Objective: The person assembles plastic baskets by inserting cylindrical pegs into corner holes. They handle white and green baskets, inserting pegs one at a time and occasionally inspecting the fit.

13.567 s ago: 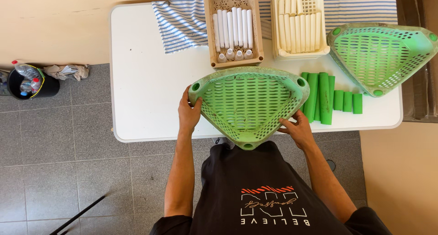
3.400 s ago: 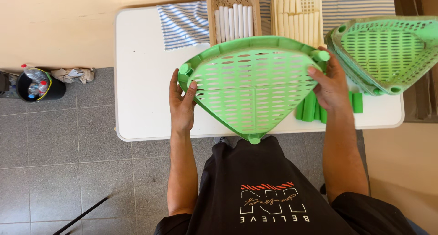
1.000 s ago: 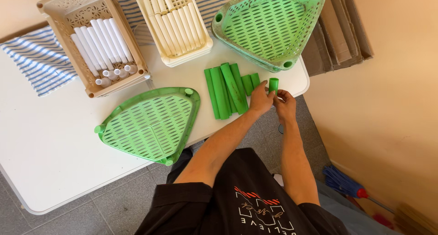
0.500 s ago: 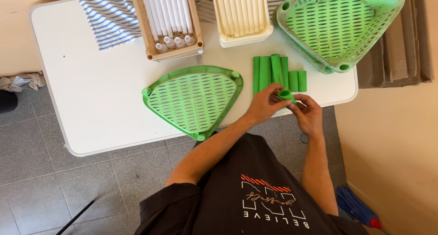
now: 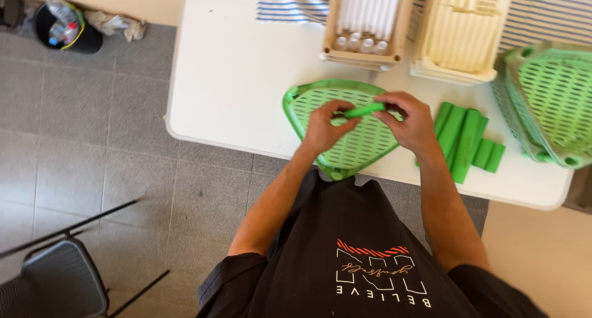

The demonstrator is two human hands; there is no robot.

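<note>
A green tube (image 5: 364, 111) is held level between both hands, just above the green perforated tray (image 5: 308, 102) at the near edge of the white table (image 5: 228, 77). The left hand (image 5: 325, 125) is closed on the tube's left end with fingertips pinched, and the right hand (image 5: 410, 122) is curled over its right end. Under them the triangular tray lies flat, one corner pointed at the person. Just right of the right hand, more green tubes (image 5: 465, 139) are lined up on the tabletop. Beyond those, a stack of green trays (image 5: 549, 102) is seen at the table's right end. Farther back, a tan crate of white tubes (image 5: 367, 22) and a cream crate of cream tubes (image 5: 459, 31) are set on a striped cloth (image 5: 290, 2).
</note>
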